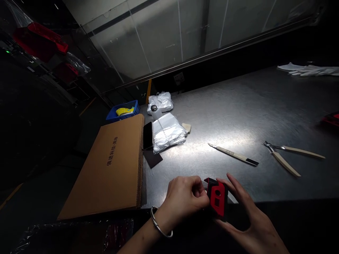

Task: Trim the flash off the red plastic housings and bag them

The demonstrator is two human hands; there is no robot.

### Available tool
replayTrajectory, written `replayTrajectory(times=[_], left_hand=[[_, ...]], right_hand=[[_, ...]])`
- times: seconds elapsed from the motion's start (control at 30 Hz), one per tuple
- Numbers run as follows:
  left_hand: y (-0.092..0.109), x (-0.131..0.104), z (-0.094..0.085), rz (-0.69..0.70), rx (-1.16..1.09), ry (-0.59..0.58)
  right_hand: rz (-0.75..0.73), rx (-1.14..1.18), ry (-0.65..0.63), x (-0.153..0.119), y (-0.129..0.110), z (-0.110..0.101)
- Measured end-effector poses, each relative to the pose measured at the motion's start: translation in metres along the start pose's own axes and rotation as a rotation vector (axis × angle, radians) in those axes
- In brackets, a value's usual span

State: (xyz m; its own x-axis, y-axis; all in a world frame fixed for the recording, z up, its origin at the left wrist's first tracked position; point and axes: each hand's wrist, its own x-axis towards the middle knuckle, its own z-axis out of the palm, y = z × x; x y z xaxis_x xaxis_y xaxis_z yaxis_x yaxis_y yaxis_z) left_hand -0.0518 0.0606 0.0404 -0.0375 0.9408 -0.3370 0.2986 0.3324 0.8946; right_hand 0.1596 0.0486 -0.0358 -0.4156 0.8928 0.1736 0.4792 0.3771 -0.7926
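A small red and black plastic part (217, 199), with a round hole and a square hole in its red face, is held at the table's front edge. My right hand (250, 215) grips it from the right, thumb below and a finger at the top, with the index finger stretched up. Against its left edge my left hand (185, 195) is closed in a pinch; what lies between those fingertips is hidden. Something whitish shows just behind the part on the right. Beyond the hands lie a craft knife (233, 154) with a pale handle and cream-handled nippers (284, 151), their handles spread.
Flat cardboard boxes (111, 169) lie at left, by a black phone (148, 135), clear plastic bags (169, 132) and a bottle (156, 112). A blue bin (123, 110) stands behind. White gloves (309, 69) and a red item (332, 119) lie right.
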Motion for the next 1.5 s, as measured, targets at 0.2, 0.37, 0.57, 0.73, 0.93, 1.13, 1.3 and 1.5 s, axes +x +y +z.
replayTrajectory(times=[0.2, 0.37, 0.57, 0.73, 0.93, 1.13, 1.3, 1.5], left_hand=[[-0.006, -0.001, -0.004, 0.059, -0.095, 0.191], [-0.021, -0.008, 0.014, -0.101, -0.495, 0.017], [-0.023, -0.01, 0.026, -0.2, -0.681, -0.061], [-0.018, -0.007, 0.028, -0.215, -0.726, -0.075], [-0.017, -0.009, 0.032, -0.247, -0.751, -0.14], [-0.022, -0.014, 0.036, -0.231, -0.734, -0.12], [-0.019, -0.013, 0.035, -0.221, -0.704, -0.099], [-0.017, -0.007, 0.033, -0.198, -0.649, -0.114]], right_hand=[[0.002, 0.007, 0.01, 0.004, -0.001, 0.0], [0.01, 0.004, 0.011, 0.004, -0.001, 0.0], [0.007, 0.01, 0.005, 0.001, 0.002, -0.001], [0.015, 0.014, 0.005, 0.002, 0.0, -0.004], [0.04, 0.024, 0.012, 0.001, 0.001, -0.007], [0.035, 0.037, 0.001, -0.001, 0.004, -0.006], [0.027, 0.034, 0.006, -0.003, 0.007, -0.006], [0.033, 0.028, 0.004, -0.003, 0.005, -0.006]])
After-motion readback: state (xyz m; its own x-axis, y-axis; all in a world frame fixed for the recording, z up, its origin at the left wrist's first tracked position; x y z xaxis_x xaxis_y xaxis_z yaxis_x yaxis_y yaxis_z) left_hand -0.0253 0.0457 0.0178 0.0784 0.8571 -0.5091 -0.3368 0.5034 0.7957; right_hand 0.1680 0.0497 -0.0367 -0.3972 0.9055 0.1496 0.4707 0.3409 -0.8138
